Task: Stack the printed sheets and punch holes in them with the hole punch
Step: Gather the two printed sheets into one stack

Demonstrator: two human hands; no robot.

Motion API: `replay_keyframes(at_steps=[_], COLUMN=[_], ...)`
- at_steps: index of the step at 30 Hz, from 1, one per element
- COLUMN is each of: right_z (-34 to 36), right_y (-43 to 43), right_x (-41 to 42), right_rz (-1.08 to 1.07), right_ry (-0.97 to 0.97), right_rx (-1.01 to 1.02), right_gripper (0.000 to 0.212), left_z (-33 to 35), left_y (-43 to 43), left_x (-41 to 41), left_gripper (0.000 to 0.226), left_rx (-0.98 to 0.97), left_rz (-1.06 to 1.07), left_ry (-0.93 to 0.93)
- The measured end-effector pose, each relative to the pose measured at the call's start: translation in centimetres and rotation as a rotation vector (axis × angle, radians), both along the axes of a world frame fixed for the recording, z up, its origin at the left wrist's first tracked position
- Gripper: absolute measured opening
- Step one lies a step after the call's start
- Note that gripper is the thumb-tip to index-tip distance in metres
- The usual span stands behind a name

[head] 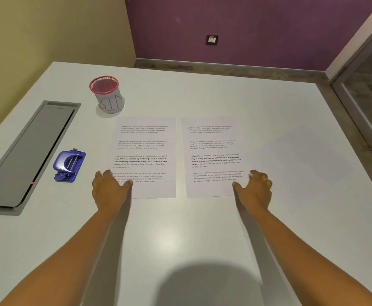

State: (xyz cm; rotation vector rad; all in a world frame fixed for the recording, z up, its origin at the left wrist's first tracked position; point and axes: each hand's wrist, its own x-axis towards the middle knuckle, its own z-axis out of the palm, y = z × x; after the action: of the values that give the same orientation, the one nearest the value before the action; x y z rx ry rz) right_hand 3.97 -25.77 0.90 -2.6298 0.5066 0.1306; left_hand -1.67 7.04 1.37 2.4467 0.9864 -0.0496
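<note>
Two printed sheets lie flat side by side on the white table, a narrow gap between them: the left sheet (pixel 146 149) and the right sheet (pixel 212 149). My left hand (pixel 108 189) rests over the left sheet's lower left corner, fingers spread. Over the lower right corner of the right sheet is my right hand (pixel 255 191), fingers apart, a ring on one finger. Neither hand has lifted its paper. A blue hole punch (pixel 69 165) sits on the table left of my left hand.
A red mesh cup (pixel 107 94) wrapped in paper marked "BIN" stands behind the left sheet. A grey hinged cable flap (pixel 26 155) is set into the table (pixel 291 133) at the far left. The table's right edge borders a glass door frame.
</note>
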Motion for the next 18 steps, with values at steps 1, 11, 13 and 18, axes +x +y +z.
replay_keyframes(at_steps=[1, 11, 13, 18], right_z=[0.0, 0.3, 0.5, 0.8], right_y=[-0.1, 0.0, 0.1, 0.4], right_x=[0.1, 0.8, 0.9, 1.2], right_rz=[-0.023, -0.099, -0.1, -0.129], right_ry=[0.051, 0.183, 0.2, 0.22], right_rx=[-0.037, -0.089, -0.09, 0.066], right_gripper=[0.069, 0.09, 0.086, 0.078], left_z=[0.1, 1.4, 1.5, 1.4], left_y=[0.2, 0.9, 1.1, 1.5], left_x=[0.3, 2.5, 2.9, 3.3], left_gripper=[0.074, 0.087, 0.09, 0.097], left_rx=[-0.01, -0.045, -0.053, -0.131], left_rz=[0.019, 0.11, 0.114, 0.158], left_ry=[0.028, 0.176, 0.213, 0.255])
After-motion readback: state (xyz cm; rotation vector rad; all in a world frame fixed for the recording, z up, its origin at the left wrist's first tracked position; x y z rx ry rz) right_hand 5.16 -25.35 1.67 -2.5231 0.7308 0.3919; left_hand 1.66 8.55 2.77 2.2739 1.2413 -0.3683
